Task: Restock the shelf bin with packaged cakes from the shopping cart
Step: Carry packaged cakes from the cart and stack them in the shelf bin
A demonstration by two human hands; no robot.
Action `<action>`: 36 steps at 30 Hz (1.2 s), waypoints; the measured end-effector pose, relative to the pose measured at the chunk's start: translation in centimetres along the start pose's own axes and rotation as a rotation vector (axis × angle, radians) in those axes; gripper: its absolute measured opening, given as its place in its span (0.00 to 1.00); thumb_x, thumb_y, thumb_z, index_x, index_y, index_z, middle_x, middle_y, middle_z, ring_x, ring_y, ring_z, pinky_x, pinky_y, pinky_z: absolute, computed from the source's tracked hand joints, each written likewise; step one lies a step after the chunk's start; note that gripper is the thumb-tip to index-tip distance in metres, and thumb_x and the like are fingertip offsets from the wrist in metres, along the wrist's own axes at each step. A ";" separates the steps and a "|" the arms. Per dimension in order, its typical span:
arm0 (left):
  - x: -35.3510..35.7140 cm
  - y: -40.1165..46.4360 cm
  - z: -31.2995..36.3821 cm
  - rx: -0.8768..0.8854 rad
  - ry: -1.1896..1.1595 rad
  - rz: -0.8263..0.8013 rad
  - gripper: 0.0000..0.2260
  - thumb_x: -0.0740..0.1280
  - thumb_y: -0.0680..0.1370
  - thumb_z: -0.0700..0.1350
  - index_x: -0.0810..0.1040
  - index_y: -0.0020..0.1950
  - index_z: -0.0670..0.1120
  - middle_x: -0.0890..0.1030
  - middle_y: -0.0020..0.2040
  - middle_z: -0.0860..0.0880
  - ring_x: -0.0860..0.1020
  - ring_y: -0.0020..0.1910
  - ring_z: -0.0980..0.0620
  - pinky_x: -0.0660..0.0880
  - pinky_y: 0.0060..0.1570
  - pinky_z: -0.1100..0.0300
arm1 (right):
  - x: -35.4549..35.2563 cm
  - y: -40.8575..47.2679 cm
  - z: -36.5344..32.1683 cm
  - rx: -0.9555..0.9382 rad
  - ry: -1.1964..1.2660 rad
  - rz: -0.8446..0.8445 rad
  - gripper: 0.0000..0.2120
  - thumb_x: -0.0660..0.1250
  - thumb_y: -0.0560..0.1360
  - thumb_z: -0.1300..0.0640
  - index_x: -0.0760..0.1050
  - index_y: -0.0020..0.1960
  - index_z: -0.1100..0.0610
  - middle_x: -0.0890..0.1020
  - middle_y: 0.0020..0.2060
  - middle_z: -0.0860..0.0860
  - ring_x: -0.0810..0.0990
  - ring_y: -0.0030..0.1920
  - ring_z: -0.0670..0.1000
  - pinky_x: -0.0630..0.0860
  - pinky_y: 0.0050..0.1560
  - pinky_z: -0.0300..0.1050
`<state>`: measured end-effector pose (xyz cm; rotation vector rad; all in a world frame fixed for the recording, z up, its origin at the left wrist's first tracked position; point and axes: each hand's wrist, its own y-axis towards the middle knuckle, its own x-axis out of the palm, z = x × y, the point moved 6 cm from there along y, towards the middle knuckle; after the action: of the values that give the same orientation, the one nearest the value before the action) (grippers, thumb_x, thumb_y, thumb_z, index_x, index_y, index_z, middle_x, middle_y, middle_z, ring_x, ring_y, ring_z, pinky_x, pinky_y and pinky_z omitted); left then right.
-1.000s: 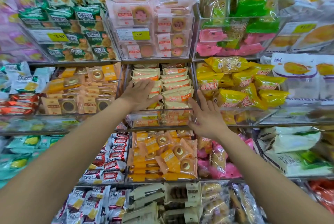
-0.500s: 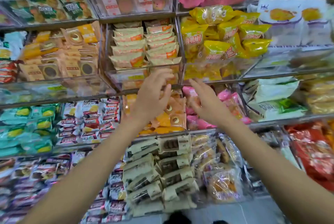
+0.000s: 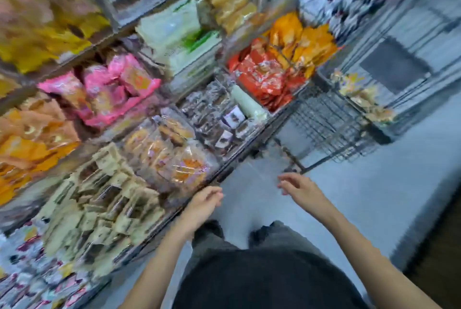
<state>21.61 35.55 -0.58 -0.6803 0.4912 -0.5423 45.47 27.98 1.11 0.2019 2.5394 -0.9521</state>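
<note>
Both arms hang low over the pale grey floor [image 3: 349,196], the left hand [image 3: 203,205] and right hand [image 3: 300,187] apart, fingers loosely curled and holding nothing, apparently reaching toward fresh stock. The dark wire shopping cart [image 3: 324,124] stands far right beside the shelving, where blurred cellophane-wrapped packaged cakes [image 3: 361,94] seem to lie in its far end. Bins of pink wrapped snacks [image 3: 112,84] and red foil packets [image 3: 262,74] line the tilted shelves at left; which bin is being restocked cannot be told.

Bare forearms, black top [image 3: 269,281], grey trousers [image 3: 282,236], dark shoes [image 3: 209,227]
</note>
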 end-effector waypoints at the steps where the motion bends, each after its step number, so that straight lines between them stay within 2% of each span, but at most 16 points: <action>1: 1.7 0.3 0.8 0.011 0.035 -0.016 0.07 0.59 0.80 0.38 0.74 0.56 0.43 0.78 0.49 0.45 0.77 0.44 0.52 0.72 0.47 0.69 | -1.5 -0.7 1.9 0.019 0.007 0.023 0.04 0.63 0.77 0.57 0.76 0.51 0.52 0.81 0.41 0.46 0.79 0.43 0.46 0.70 0.42 0.29; 3: 4.9 1.0 2.6 0.050 0.128 -0.033 0.07 0.61 0.80 0.37 0.75 0.56 0.41 0.78 0.48 0.44 0.76 0.48 0.49 0.72 0.55 0.59 | -4.2 -1.6 4.9 0.046 0.025 0.064 0.04 0.63 0.77 0.58 0.76 0.50 0.52 0.81 0.42 0.47 0.78 0.43 0.47 0.70 0.44 0.33; 6: 9.6 1.9 6.0 0.097 0.226 -0.082 0.05 0.62 0.79 0.39 0.75 0.52 0.46 0.78 0.46 0.48 0.76 0.48 0.50 0.70 0.50 0.63 | -7.8 -2.5 8.3 0.094 0.097 0.113 0.10 0.63 0.78 0.59 0.77 0.57 0.58 0.80 0.49 0.51 0.78 0.43 0.49 0.71 0.46 0.37; 9: 13.3 2.9 9.2 0.153 0.329 -0.133 0.05 0.62 0.80 0.42 0.76 0.53 0.48 0.78 0.48 0.51 0.77 0.50 0.51 0.70 0.52 0.61 | -10.7 -2.7 10.7 0.120 0.136 0.169 0.11 0.63 0.78 0.58 0.77 0.58 0.58 0.80 0.49 0.51 0.78 0.45 0.49 0.69 0.47 0.37; 11: 15.0 3.6 11.3 0.205 0.423 -0.168 0.07 0.61 0.80 0.45 0.76 0.56 0.48 0.78 0.49 0.52 0.76 0.49 0.54 0.70 0.50 0.63 | -12.5 -2.4 11.5 0.126 0.158 0.206 0.11 0.62 0.78 0.58 0.77 0.58 0.58 0.81 0.49 0.53 0.79 0.47 0.51 0.72 0.50 0.42; 13: 16.1 4.5 13.8 0.249 0.455 -0.176 0.08 0.60 0.80 0.43 0.76 0.58 0.46 0.80 0.52 0.49 0.77 0.51 0.53 0.71 0.54 0.61 | -14.1 -1.6 11.9 0.140 0.185 0.228 0.10 0.62 0.78 0.59 0.77 0.56 0.58 0.82 0.48 0.55 0.80 0.45 0.53 0.73 0.51 0.46; 16: 17.1 6.6 17.6 0.288 0.457 -0.150 0.09 0.60 0.80 0.41 0.75 0.59 0.44 0.80 0.54 0.45 0.78 0.53 0.50 0.71 0.57 0.59 | -16.6 0.2 11.9 0.156 0.258 0.255 0.08 0.61 0.78 0.59 0.76 0.55 0.57 0.82 0.46 0.56 0.80 0.42 0.52 0.73 0.46 0.41; 20: 18.6 11.8 23.8 0.375 0.403 -0.103 0.09 0.58 0.80 0.38 0.75 0.53 0.50 0.81 0.53 0.50 0.79 0.51 0.50 0.73 0.56 0.55 | -20.9 3.6 11.2 0.163 0.346 0.323 0.06 0.62 0.78 0.59 0.75 0.53 0.54 0.81 0.43 0.47 0.80 0.41 0.43 0.71 0.38 0.27; 22: 20.0 15.2 27.3 0.449 0.404 -0.106 0.10 0.59 0.80 0.39 0.74 0.52 0.53 0.80 0.51 0.57 0.78 0.51 0.56 0.73 0.53 0.62 | -23.4 5.8 10.5 0.161 0.377 0.358 0.07 0.61 0.78 0.60 0.75 0.54 0.55 0.81 0.44 0.48 0.80 0.42 0.44 0.72 0.41 0.27; 23: 20.9 16.9 29.1 0.479 0.423 -0.124 0.10 0.59 0.80 0.40 0.75 0.53 0.54 0.79 0.51 0.60 0.78 0.51 0.60 0.72 0.50 0.68 | -24.6 7.0 10.0 0.161 0.382 0.375 0.07 0.61 0.78 0.60 0.75 0.54 0.54 0.82 0.45 0.49 0.80 0.44 0.46 0.73 0.45 0.30; 25: 23.1 20.5 32.5 0.512 0.488 -0.205 0.10 0.59 0.80 0.42 0.75 0.57 0.54 0.78 0.53 0.60 0.75 0.51 0.65 0.67 0.48 0.74 | -27.2 9.5 9.1 0.177 0.396 0.395 0.08 0.60 0.78 0.60 0.75 0.55 0.54 0.82 0.47 0.51 0.80 0.47 0.50 0.75 0.52 0.40; 28: 27.3 26.1 35.9 0.467 0.701 -0.395 0.13 0.58 0.81 0.45 0.73 0.64 0.48 0.76 0.60 0.53 0.74 0.56 0.58 0.67 0.52 0.67 | -30.4 13.9 8.2 0.222 0.403 0.385 0.10 0.60 0.78 0.58 0.75 0.58 0.55 0.81 0.50 0.50 0.80 0.51 0.51 0.75 0.55 0.45; 31: 31.7 31.9 37.6 0.372 0.987 -0.552 0.15 0.56 0.82 0.48 0.71 0.67 0.47 0.76 0.62 0.49 0.74 0.58 0.52 0.71 0.55 0.58 | -33.1 18.7 8.4 0.240 0.324 0.347 0.12 0.59 0.80 0.55 0.73 0.62 0.53 0.78 0.49 0.45 0.78 0.51 0.47 0.71 0.46 0.37; 33: 34.3 35.3 38.2 0.363 1.153 -0.599 0.15 0.55 0.82 0.49 0.70 0.66 0.46 0.76 0.61 0.48 0.75 0.58 0.49 0.73 0.57 0.53 | -34.3 21.2 9.5 0.291 0.292 0.338 0.14 0.57 0.80 0.54 0.72 0.64 0.54 0.77 0.50 0.46 0.75 0.49 0.45 0.67 0.41 0.32; 35: 36.9 38.4 38.4 0.385 1.240 -0.631 0.15 0.55 0.82 0.49 0.69 0.66 0.46 0.77 0.60 0.48 0.77 0.54 0.48 0.74 0.54 0.52 | -34.9 23.3 11.2 0.359 0.313 0.341 0.13 0.56 0.80 0.55 0.72 0.62 0.55 0.78 0.47 0.46 0.74 0.44 0.43 0.65 0.37 0.32; 36: 38.1 39.9 38.3 0.385 1.271 -0.643 0.16 0.54 0.82 0.49 0.69 0.67 0.46 0.78 0.58 0.48 0.77 0.50 0.49 0.75 0.50 0.54 | -35.1 24.3 12.3 0.396 0.327 0.350 0.13 0.56 0.80 0.56 0.72 0.62 0.55 0.77 0.44 0.44 0.73 0.42 0.41 0.65 0.36 0.32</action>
<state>84.77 55.52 -11.67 -0.0137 1.3128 -1.6485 87.87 38.66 -6.51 0.9537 2.4386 -1.3508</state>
